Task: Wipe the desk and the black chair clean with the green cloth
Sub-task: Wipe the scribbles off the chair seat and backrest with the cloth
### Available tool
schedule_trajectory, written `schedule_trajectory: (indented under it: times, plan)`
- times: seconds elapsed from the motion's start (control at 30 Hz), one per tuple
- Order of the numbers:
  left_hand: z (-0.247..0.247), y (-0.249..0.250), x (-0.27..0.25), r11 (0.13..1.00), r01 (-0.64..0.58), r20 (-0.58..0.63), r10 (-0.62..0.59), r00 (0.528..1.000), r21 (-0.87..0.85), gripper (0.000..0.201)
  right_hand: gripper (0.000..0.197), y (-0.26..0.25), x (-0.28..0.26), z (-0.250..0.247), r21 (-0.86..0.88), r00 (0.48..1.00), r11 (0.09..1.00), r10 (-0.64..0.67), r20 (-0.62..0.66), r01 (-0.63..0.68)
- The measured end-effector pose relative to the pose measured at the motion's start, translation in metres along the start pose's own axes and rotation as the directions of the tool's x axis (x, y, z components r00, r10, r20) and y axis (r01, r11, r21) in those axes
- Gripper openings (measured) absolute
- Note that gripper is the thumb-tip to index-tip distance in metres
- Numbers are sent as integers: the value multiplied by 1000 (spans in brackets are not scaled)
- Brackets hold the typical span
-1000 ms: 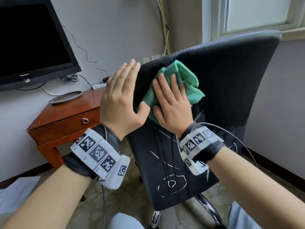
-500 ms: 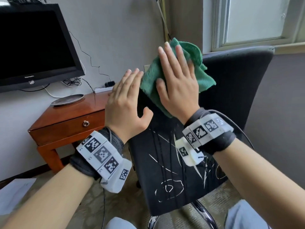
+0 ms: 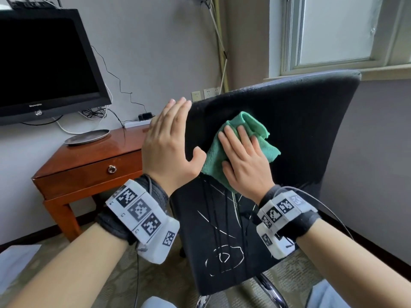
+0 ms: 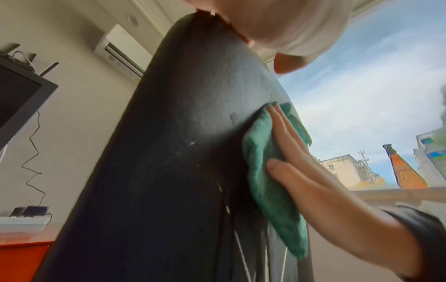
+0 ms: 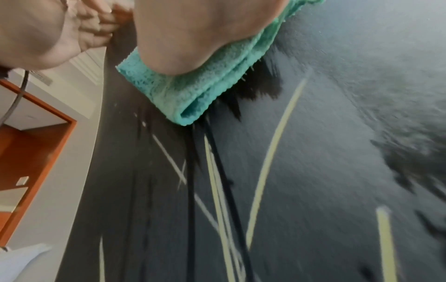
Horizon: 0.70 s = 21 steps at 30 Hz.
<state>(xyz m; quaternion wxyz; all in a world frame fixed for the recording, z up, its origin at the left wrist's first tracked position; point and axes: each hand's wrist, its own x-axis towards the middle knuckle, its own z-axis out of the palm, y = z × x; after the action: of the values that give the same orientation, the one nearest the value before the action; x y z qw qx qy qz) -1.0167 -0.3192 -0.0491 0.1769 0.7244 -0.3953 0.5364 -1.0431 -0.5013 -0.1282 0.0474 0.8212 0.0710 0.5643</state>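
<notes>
The black chair (image 3: 300, 134) stands in front of me with its backrest facing me. White scribbles (image 3: 224, 256) cover the lower half of the backrest. My right hand (image 3: 240, 150) lies flat on the crumpled green cloth (image 3: 251, 123) and presses it against the upper middle of the backrest. The left wrist view shows those straight fingers (image 4: 289, 145) on the cloth (image 4: 263, 171). In the right wrist view the cloth (image 5: 193, 89) bulges out under the palm. My left hand (image 3: 169, 145) holds the backrest's left edge, thumb on the front. The wooden desk (image 3: 89, 158) stands at the left.
A black TV (image 3: 44, 67) hangs above the desk, and a metal plate (image 3: 87, 137) lies on it beside cables and a power strip (image 3: 135, 123). A window (image 3: 338, 30) is behind the chair. White paper (image 3: 15, 256) lies on the carpet, and the chair's chrome base (image 3: 266, 290) shows below.
Half a second ago my right hand had pushed the cloth up to the backrest's top edge. It has now slid back down to the upper middle. My left hand stays on the left edge.
</notes>
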Motion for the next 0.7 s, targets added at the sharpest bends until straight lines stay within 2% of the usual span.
schedule_trajectory:
  times: [0.23, 0.37, 0.43, 0.5, 0.57, 0.63, 0.7]
  plan:
    - [2, -1, -1, 1000, -17, 15, 16, 1000, 26, 72, 63, -16, 76, -28, 139, 983, 990, 54, -178, -29]
    - [1, -4, -1, 999, -26, 28, 25, 999, 36, 71, 64, -5, 66, -20, 33, 987, 999, 12, -158, -6]
    - [3, -3, -1, 999, -30, 18, 30, 999, 39, 71, 64, 0, 51, -13, 47, 987, 998, 43, -155, -36]
    - [5, -1, -1, 999, -23, 0, 23, 1000, 34, 71, 65, 3, 32, -4, 109, 983, 988, 120, -140, -105]
    - [6, 1, 0, 999, -16, -18, 17, 1000, 29, 70, 68, 2, 9, 10, 182, 963, 954, 255, -83, -237]
    - [7, 3, -1, 1000, -13, -26, 14, 1000, 26, 70, 71, -3, -17, 25, 249, 910, 882, 415, -5, -401]
    - [8, 5, -2, 1000, -5, -26, 6, 1000, 23, 70, 67, -11, -43, 39, 314, 830, 775, 550, 94, -549]
